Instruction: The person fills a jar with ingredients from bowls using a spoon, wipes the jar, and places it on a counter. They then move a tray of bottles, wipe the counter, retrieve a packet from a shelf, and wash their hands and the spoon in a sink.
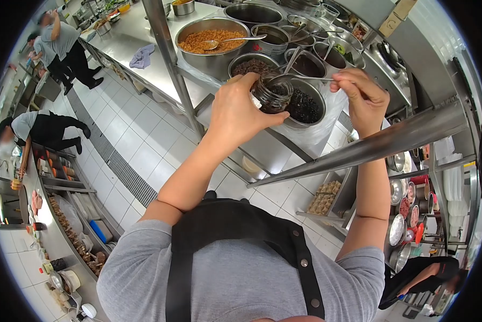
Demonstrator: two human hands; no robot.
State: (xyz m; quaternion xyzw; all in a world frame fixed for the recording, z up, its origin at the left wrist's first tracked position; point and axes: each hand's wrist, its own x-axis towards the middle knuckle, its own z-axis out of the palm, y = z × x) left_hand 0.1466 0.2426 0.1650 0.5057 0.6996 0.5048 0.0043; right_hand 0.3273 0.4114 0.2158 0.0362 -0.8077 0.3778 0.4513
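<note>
My left hand [238,107] is wrapped round a glass jar [273,96] with dark contents, tilted over a metal pot of black food [305,107]. Between the fingertips of my right hand [363,96] is the handle of a metal spoon [312,79], whose bowl end reaches into the jar's mouth. Just behind the jar sits a pot of dark brown crumbly food [253,67]. A large steel bowl of orange-brown crumbs [211,42] stands farther back on the left, with a spoon lying in it.
More metal pots with spoons [305,60] crowd the counter. A steel post [166,59] and a thick rail [369,148] run close to my arms. Co-workers [69,40] stand at the far left; another person [45,124] bends over the left counter. A grey cloth [142,56] lies on the steel table.
</note>
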